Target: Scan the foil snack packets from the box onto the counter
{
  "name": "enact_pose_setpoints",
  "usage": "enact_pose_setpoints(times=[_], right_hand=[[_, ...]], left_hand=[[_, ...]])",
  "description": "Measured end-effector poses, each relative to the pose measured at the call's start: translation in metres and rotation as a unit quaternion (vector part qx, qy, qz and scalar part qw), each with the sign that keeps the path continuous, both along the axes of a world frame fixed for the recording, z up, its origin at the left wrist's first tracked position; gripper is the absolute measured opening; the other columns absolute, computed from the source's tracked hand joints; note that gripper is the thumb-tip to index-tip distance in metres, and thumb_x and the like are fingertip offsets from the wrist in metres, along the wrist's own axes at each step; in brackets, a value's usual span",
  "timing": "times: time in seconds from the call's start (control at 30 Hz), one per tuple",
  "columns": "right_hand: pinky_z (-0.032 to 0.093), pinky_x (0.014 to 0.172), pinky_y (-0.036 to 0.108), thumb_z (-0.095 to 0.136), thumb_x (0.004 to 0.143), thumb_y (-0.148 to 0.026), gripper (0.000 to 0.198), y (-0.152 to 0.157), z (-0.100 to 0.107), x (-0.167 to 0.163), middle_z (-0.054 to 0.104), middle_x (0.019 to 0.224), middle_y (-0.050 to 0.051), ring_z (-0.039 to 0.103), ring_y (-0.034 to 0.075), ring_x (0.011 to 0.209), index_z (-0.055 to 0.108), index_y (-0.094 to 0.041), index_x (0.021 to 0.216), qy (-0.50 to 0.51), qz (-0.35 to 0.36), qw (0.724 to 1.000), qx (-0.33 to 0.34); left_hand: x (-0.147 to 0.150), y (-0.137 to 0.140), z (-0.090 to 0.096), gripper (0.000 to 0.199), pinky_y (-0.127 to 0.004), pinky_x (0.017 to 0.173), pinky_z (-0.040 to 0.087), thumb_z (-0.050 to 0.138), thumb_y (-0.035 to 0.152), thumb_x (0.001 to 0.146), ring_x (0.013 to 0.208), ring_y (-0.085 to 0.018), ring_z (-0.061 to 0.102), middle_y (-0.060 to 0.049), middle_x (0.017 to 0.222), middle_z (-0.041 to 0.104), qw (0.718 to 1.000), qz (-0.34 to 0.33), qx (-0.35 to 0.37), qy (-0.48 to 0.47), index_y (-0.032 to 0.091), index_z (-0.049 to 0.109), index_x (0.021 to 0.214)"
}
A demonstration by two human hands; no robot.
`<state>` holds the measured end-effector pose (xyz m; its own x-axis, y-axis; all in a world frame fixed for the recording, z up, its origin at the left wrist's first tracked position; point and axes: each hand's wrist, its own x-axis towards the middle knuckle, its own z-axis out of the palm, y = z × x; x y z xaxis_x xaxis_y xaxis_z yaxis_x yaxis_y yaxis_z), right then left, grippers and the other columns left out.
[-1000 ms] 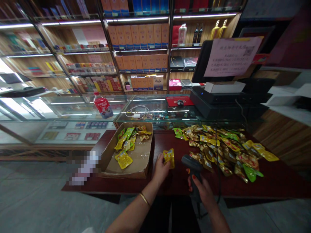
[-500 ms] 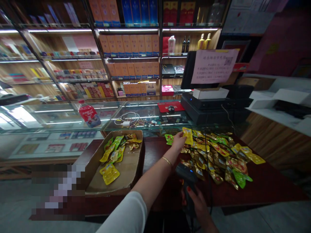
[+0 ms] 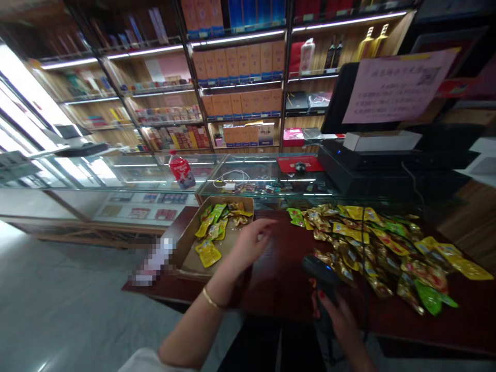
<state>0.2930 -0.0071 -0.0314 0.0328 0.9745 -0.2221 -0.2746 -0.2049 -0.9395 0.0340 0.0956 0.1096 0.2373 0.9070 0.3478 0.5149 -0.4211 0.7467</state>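
Observation:
My left hand (image 3: 250, 245), wearing a gold bangle, is over the table beside the right wall of a shallow cardboard box (image 3: 182, 258). Its index finger points right, the other fingers are loosely bent, and no packet shows in it. Several yellow, green and gold snack packets (image 3: 208, 253) lie in the box; my hand and forearm hide part of its right side. In my right hand (image 3: 341, 315) is a black barcode scanner (image 3: 321, 271) with a blue light, gripped by its handle. Right of the scanner spreads a pile of snack packets (image 3: 372, 248).
A glass counter (image 3: 263, 178) runs behind the dark red table (image 3: 279, 284). On it stand a red-labelled bottle (image 3: 181, 170), a white cable (image 3: 232, 181) and a mouse (image 3: 300, 167). A monitor with a paper sign (image 3: 395, 88) rises at right. The scanner's cord (image 3: 363, 258) crosses the pile.
My left hand has moved left from the pile to the box's edge, and the yellow packet it held no longer shows. The view has shifted left. My right hand still holds the scanner.

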Motion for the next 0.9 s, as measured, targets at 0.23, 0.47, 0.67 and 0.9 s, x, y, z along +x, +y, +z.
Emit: enact_pose_setpoints(times=[0.23,0.47,0.67,0.9], right_hand=[[0.048,0.051,0.026,0.082,0.072,-0.063,0.056,-0.002,0.011,-0.002,0.066,0.065,-0.003,0.058,0.015,0.052,0.071,-0.019,0.105,-0.024,-0.003,1.000,0.007],[0.046,0.049,0.024,0.081,0.072,-0.065,0.062,-0.003,0.006,-0.004,0.065,0.067,-0.004,0.056,0.013,0.051,0.067,-0.020,0.112,-0.028,-0.020,0.999,0.006],[0.048,0.050,0.024,0.082,0.072,-0.065,0.064,-0.002,0.002,0.000,0.064,0.066,-0.005,0.055,0.013,0.052,0.065,-0.019,0.114,-0.029,-0.009,1.000,-0.001],[0.049,0.051,0.024,0.083,0.072,-0.064,0.059,-0.004,0.000,0.004,0.068,0.068,-0.002,0.058,0.015,0.055,0.067,-0.019,0.107,-0.045,-0.011,0.999,-0.016]], left_hand=[[-0.147,-0.010,-0.009,0.059,-0.040,0.106,0.048,0.052,-0.008,0.077,0.125,-0.029,0.062,-0.014,0.129,0.071,0.884,-0.003,-0.124,0.450,0.020,0.071,0.126],[-0.155,-0.011,-0.035,0.043,-0.044,0.099,0.046,0.049,0.000,0.084,0.119,-0.033,0.058,-0.018,0.119,0.070,0.852,0.015,-0.075,0.517,0.018,0.075,0.114],[-0.150,-0.012,-0.011,0.018,-0.043,0.097,0.049,0.070,0.014,0.080,0.108,-0.032,0.064,-0.014,0.103,0.072,0.912,0.114,-0.051,0.391,0.017,0.071,0.098],[-0.002,-0.033,-0.038,0.046,-0.033,0.074,0.061,0.073,0.048,0.084,0.080,-0.020,0.073,-0.007,0.100,0.075,0.928,0.022,-0.157,-0.336,0.019,0.055,0.115]])
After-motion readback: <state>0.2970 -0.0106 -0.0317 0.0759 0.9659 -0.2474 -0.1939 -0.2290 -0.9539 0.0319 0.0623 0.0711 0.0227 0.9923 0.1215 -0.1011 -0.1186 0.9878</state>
